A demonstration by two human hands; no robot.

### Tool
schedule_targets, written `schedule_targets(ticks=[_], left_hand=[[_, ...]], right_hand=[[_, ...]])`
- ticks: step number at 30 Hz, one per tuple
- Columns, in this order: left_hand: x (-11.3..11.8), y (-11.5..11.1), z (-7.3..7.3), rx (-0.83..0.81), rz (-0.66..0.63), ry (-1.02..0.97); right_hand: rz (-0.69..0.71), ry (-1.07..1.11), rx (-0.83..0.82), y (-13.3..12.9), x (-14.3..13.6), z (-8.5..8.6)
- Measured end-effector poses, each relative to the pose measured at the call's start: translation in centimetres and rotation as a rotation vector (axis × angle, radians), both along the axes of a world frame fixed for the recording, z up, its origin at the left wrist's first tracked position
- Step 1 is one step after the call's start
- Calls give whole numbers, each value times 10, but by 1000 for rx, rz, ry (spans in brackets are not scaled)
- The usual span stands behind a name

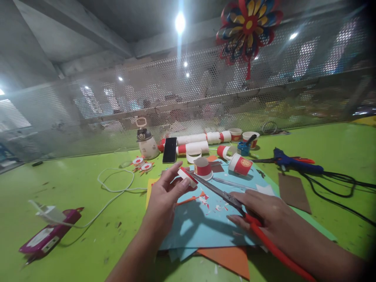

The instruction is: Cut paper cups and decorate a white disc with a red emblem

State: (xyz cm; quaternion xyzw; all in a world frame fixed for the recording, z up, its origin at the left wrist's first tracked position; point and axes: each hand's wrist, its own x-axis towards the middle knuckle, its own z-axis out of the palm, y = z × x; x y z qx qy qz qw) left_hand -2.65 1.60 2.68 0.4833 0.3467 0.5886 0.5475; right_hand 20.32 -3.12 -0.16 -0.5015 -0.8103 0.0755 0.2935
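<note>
Left hand pinches a red-and-white paper piece between thumb and fingers; right hand holds red-handled scissors, blade tips at that piece; beyond the right fingers, a tipped cup bears a round emblem, lettering illegible; below the fingers, blue paper overlaps an orange sheet; green table extends left of the left fingers.

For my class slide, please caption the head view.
Left hand grips a red-white piece while right hand holds scissors to it.
</note>
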Motion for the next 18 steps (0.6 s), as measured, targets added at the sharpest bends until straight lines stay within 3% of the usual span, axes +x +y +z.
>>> schedule_targets(ticks=[4,11,18], left_hand=[[1,1,0,-9,-4,8],[0,2,-1,-15,-58,-17],[-3,3,0,-25,-93,-61]], right_hand=[[37,-26,-143,-1,0,6],[114,104,-236,-4,-6,17],[76,77,-222,-2,-2,18]])
